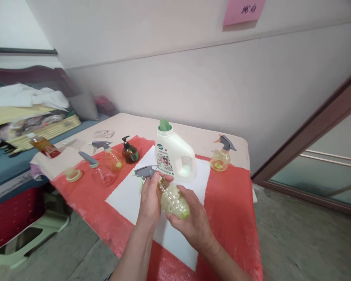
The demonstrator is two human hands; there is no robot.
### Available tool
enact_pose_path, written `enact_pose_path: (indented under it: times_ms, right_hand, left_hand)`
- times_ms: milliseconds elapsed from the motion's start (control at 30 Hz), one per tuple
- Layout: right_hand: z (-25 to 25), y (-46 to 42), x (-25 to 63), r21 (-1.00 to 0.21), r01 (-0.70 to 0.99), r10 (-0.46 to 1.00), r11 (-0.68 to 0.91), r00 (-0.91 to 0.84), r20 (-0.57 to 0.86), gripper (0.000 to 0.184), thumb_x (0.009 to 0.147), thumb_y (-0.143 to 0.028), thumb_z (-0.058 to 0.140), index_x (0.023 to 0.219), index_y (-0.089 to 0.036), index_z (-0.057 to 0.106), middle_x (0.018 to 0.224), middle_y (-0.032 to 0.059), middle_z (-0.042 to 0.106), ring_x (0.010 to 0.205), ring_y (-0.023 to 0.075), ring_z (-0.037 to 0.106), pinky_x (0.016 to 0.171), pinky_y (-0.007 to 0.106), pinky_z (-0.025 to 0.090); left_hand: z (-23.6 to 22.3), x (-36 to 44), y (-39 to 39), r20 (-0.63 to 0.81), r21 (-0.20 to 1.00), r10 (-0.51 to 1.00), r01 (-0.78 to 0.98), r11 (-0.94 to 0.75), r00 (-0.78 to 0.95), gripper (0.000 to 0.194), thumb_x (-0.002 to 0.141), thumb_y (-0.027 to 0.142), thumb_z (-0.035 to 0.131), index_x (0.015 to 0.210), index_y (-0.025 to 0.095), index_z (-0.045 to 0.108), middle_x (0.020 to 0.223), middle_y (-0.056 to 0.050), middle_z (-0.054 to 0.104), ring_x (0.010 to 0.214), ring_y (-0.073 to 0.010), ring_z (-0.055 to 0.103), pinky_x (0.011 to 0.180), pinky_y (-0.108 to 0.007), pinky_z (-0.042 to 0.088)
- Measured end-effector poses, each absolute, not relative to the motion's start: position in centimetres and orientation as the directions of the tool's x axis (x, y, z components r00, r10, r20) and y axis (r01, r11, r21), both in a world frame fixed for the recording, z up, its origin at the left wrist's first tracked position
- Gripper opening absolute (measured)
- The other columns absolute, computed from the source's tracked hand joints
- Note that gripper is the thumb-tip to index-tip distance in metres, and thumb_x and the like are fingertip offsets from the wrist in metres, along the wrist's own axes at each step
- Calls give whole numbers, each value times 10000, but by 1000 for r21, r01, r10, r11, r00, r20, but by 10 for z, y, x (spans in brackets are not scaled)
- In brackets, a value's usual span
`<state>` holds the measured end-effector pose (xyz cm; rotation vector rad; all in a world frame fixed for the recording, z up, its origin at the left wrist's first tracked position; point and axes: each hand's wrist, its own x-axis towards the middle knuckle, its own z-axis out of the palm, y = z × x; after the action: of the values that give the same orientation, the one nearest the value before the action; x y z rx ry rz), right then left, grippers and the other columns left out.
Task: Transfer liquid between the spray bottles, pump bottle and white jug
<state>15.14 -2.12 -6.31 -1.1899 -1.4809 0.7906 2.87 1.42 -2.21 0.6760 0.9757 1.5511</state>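
The yellowish spray bottle (pixel 175 201) is of clear plastic, with round body and bumpy surface. It is held tilted above the white sheet (pixel 125 201). The left hand (pixel 150 195) has its fingers closed around the neck, just below the grey spray head (pixel 146 171). The right hand (pixel 193 220) has its fingers clamped on the round body. Just behind stands the opaque white jug (pixel 178 156), smooth, with a hollow handle and a green piece (pixel 164 125) in its round mouth. To the left is the dark brown pump bottle (pixel 130 152), glossy and rounded. The sheet has a zigzag edge and lies on a shiny red cover (pixel 231 218), over the pale worktop (pixel 193 134).
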Motion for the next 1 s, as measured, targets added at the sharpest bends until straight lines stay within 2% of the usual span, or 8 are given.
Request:
enact_pose_path:
  times_ms: [100, 200, 400, 633, 733, 833, 900, 1000]
  right_hand:
    - [-58, -22, 153, -971, -232, 989, -48, -150, -13, 576, 611, -306, 750, 1158, -211, 599, 1028, 58, 650, 972, 259, 589, 890, 398, 453]
    - [-53, -24, 150, -875, -424, 935, -232, -344, -81, 473, 747, -467, 575, 1107, -163, 623, 947, 90, 678, 873, 264, 628, 775, 398, 492]
    - [-52, -24, 147, -883, -409, 942, -231, -321, -98, 428, 859, -483, 488, 1146, -183, 592, 1120, 110, 646, 1041, 277, 601, 893, 428, 463]
    - [-60, -31, 141, -943, 278, 983, 183, -73, 170, 861, 570, -228, 773, 1347, -244, 403, 1354, 104, 473, 1237, 303, 456, 1070, 464, 346]
    - [-58, -32, 137, -999, -41, 992, 10, -125, 15, 671, 621, -286, 736, 1231, -228, 463, 1178, 71, 569, 1053, 251, 565, 932, 401, 454]
    - [-54, -32, 135, -848, -429, 915, -312, -376, -146, 489, 814, -589, 474, 1091, -191, 536, 1027, 88, 634, 927, 240, 621, 684, 334, 505]
    - [-54, -32, 134, -760, -501, 875, -414, -449, -181, 620, 859, -671, 256, 1075, -170, 550, 1018, 125, 649, 919, 259, 638, 594, 322, 492]
    - [-57, -32, 136, -799, -479, 911, -362, -365, -194, 610, 877, -679, 294, 1166, -188, 511, 1145, 129, 626, 1005, 255, 627, 711, 354, 512]
  left_hand:
    - [-18, 26, 13, -105, 827, 987, -562, 17, -124, 292, 806, 457, 651, 876, 177, 605, 840, -72, 707, 855, -219, 675, 785, -331, 492]
    - [-14, 27, 11, -146, 794, 988, -601, 88, -48, 300, 808, 463, 648, 893, 181, 590, 782, -61, 696, 800, -218, 679, 733, -330, 507]
    - [-17, 28, 13, -177, 851, 963, -523, 46, -203, 339, 768, 486, 668, 855, 174, 568, 730, -37, 674, 676, -185, 660, 639, -289, 497]
    - [-20, 17, 21, -149, 958, 866, -286, 8, -477, 308, 778, 482, 616, 836, 180, 600, 781, -34, 701, 689, -192, 659, 643, -296, 494]
    - [-16, 16, 19, -178, 926, 928, -374, 46, -327, 328, 748, 474, 669, 871, 183, 584, 801, -45, 708, 755, -211, 675, 692, -314, 505]
    - [-13, 18, 17, -205, 838, 962, -540, 78, -180, 353, 711, 455, 721, 873, 185, 562, 752, -44, 696, 766, -221, 683, 731, -338, 515]
    - [-13, 19, 17, -223, 798, 963, -597, 88, -155, 347, 707, 441, 732, 864, 184, 560, 713, -31, 678, 740, -215, 682, 736, -342, 520]
    - [-14, 19, 19, -250, 816, 930, -575, 52, -271, 314, 724, 431, 721, 842, 186, 563, 680, -10, 654, 701, -198, 676, 716, -330, 527]
